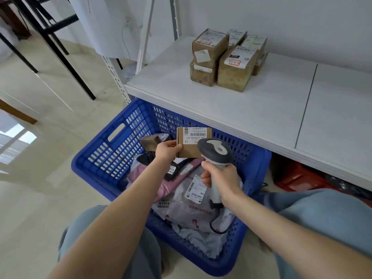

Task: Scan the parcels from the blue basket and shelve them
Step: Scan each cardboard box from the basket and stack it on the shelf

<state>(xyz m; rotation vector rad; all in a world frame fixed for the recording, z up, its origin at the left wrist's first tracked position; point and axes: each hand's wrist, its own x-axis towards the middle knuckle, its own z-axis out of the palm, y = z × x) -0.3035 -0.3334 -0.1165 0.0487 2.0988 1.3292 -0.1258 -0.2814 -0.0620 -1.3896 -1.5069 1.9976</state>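
The left hand (pixel 167 151) pinched a box (pixel 193 142) by its edge above the basket (pixel 112 150). The right hand (pixel 220 176) gripped the scanner (pixel 215 151), fingers wrapped round its handle.

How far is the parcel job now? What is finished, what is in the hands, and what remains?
Done: several cardboard boxes stand on the white shelf. In hand: the left hand holds a small labelled box above the blue basket, and the right hand grips the barcode scanner next to it. Left: shelving this box, then the mailer bags and a brown box lying in the basket.
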